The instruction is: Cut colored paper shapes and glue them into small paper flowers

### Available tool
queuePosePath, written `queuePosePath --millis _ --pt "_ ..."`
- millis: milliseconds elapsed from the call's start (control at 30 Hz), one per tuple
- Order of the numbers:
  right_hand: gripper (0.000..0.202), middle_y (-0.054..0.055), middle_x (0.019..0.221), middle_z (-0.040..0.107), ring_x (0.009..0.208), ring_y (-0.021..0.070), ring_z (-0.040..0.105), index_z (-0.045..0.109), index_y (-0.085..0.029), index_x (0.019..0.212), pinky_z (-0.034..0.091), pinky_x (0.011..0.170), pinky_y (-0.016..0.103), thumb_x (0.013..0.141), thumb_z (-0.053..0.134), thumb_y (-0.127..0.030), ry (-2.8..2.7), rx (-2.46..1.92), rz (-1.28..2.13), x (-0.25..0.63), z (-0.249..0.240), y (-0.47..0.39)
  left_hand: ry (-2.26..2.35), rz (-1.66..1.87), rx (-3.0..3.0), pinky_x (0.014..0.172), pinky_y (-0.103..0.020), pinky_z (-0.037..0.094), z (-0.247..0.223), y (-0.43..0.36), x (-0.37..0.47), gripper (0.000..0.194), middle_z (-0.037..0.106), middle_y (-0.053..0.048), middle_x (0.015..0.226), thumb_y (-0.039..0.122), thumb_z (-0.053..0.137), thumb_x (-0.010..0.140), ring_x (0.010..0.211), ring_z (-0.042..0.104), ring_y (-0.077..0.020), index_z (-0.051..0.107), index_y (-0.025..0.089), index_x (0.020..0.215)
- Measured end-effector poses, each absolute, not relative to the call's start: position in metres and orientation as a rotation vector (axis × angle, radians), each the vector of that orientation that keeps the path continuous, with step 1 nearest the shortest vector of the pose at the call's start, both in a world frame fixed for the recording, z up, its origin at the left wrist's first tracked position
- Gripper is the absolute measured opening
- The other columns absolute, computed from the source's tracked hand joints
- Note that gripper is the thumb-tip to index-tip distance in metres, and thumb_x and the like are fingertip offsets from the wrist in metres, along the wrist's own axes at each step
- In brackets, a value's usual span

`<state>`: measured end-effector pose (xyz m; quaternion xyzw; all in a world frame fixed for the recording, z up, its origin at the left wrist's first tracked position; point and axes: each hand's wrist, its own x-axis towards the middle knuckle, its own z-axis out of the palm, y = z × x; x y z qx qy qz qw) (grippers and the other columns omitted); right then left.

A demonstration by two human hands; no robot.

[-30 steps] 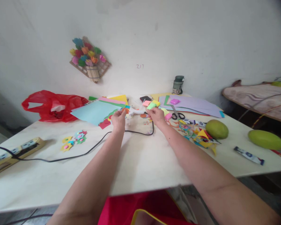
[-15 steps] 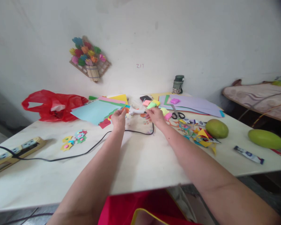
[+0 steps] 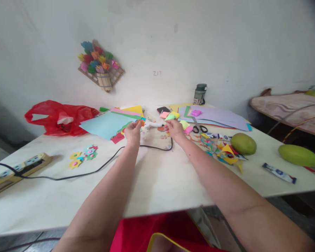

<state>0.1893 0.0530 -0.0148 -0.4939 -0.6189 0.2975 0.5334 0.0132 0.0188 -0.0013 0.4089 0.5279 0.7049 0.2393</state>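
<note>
Near the middle of the table, a white glue gun with a black cord lies between my hands. My left hand is closed, its fingertips pinched beside the gun's front end on something too small to make out. At the gun's corded end is my right hand, its fingers bent inward; what they grip is partly hidden. The black cord runs left to a power strip. Small paper flowers lie left of my left forearm, with pink and blue centres.
Coloured paper sheets and a red plastic bag are at the back left. Scissors, paper scraps, two green fruits and a glue tube are on the right. A dark bottle stands by the wall.
</note>
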Motion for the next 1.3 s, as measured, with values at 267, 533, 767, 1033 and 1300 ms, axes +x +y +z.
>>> queuePosePath --millis 267,533,767,1033,1300 --pt "0.019 -0.002 0.059 0.057 0.038 0.0072 0.047 0.057 -0.015 0.095 0.037 0.035 0.017 0.084 0.041 -0.017 -1.529 -1.186 0.697 0.188 -0.013 0.048 1.447 1.919 1.119 0.062 -0.027 0.04 -0.003 0.02 0.013 0.03 0.059 -0.002 0.061 0.042 0.068 0.058 0.062 0.054 -0.0142 0.061 0.014 0.065" --pt "0.005 -0.002 0.056 0.059 0.049 0.0094 0.058 0.059 -0.015 0.071 0.045 0.043 0.017 0.068 0.063 -0.016 -1.605 -1.174 0.738 0.187 -0.018 0.047 1.409 1.922 1.081 0.064 -0.026 0.041 -0.004 0.021 0.014 0.026 0.061 -0.003 0.064 0.038 0.066 0.059 0.062 0.054 -0.0133 0.061 0.014 0.066" --pt "0.014 0.004 0.076 0.068 0.06 0.0121 0.064 0.061 -0.015 0.083 0.045 0.043 0.017 0.073 0.054 -0.009 -1.594 -1.181 0.776 0.187 -0.023 0.053 1.403 1.931 1.071 0.062 -0.026 0.04 -0.001 0.019 0.015 0.024 0.059 -0.002 0.061 0.036 0.066 0.058 0.06 0.053 -0.0127 0.06 0.014 0.065" --pt "0.007 0.004 0.074 0.067 0.057 0.0112 0.064 0.058 -0.013 0.079 0.043 0.038 0.014 0.073 0.057 -0.01 -1.543 -1.161 0.868 0.184 -0.015 0.045 1.4 1.924 1.077 0.062 -0.025 0.039 -0.001 0.019 0.015 0.025 0.059 -0.002 0.061 0.037 0.066 0.059 0.059 0.051 -0.012 0.06 0.014 0.065" --pt "0.004 0.003 0.064 0.065 0.048 0.0087 0.06 0.056 -0.013 0.071 0.042 0.036 0.014 0.074 0.057 -0.012 -1.493 -1.231 0.877 0.184 -0.008 0.04 1.383 1.936 1.073 0.062 -0.026 0.041 -0.003 0.019 0.015 0.025 0.061 -0.003 0.064 0.037 0.067 0.059 0.062 0.054 -0.0132 0.061 0.014 0.066"
